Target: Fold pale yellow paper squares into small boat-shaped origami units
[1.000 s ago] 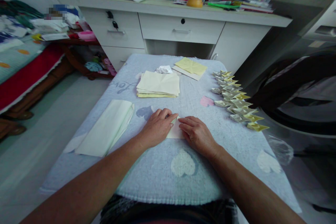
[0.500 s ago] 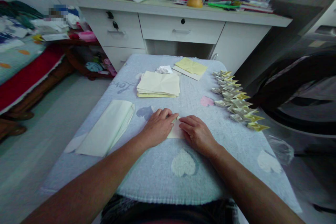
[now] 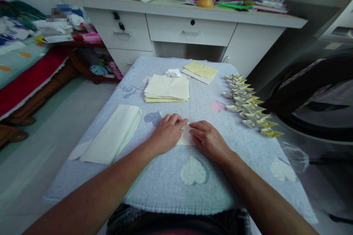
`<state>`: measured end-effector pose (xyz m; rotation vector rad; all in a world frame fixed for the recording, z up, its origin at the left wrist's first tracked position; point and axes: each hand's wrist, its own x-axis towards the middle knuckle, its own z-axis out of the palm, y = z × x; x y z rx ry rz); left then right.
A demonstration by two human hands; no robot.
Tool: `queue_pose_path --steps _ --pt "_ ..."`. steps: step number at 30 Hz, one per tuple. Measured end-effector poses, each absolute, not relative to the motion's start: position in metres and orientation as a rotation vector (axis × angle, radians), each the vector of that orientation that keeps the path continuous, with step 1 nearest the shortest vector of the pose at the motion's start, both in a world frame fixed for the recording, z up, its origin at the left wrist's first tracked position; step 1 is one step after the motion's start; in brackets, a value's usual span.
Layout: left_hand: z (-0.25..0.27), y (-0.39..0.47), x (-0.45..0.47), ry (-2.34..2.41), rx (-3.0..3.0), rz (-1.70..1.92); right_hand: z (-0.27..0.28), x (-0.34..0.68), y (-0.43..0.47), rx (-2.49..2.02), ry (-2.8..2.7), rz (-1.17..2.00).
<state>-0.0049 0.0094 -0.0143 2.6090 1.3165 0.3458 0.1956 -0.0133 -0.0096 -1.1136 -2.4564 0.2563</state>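
Note:
A small piece of folded white paper point(image 3: 185, 138) lies on the cloth-covered table in front of me, partly hidden under my fingers. My left hand point(image 3: 166, 134) is closed on its left side, thumb and fingertips at the upper edge. From the right, my right hand point(image 3: 210, 141) holds the paper's other side, its fingers bent and close together. Beyond my hands sits a stack of cream and yellow paper sheets point(image 3: 167, 87). A larger folded pale sheet point(image 3: 111, 134) rests to the left of my left forearm.
Several folded paper boats point(image 3: 252, 108) stand in rows along the table's right side. Yellow and white sheets point(image 3: 200, 69) and a crumpled white paper point(image 3: 173, 73) lie at the back. A white drawer desk point(image 3: 190, 31) stands behind the table point(image 3: 162, 187); a clear plastic bag point(image 3: 295, 157) is at right.

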Motion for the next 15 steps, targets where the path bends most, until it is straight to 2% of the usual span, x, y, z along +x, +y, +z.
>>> queue_pose_path --steps 15 --pt "-0.014 0.0091 -0.0062 1.315 2.606 0.395 -0.0092 0.1971 -0.0131 -1.129 -2.393 0.3"
